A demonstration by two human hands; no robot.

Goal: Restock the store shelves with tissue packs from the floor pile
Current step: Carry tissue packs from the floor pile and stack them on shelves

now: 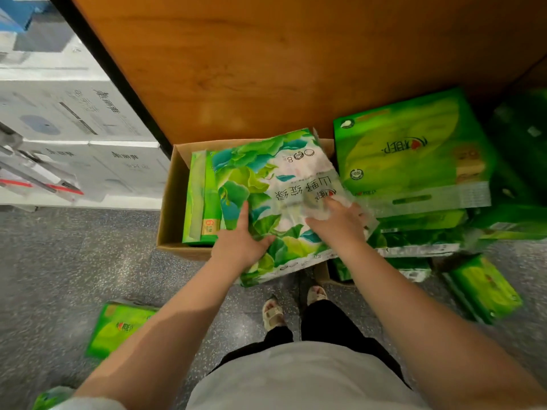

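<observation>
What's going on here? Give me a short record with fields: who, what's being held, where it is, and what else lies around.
who: a person standing, seen from above
left hand: grips the near left edge of the leaf-print tissue pack
right hand: grips the pack's plastic handle end
pack position: over the open cardboard box
in the box: green tissue packs standing on edge
to the right: pile of green tissue packs
on the floor: loose green pack, near left
behind: wooden panel

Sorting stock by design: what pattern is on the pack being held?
Green and teal leaves on white, seen in the head view: tissue pack.
</observation>
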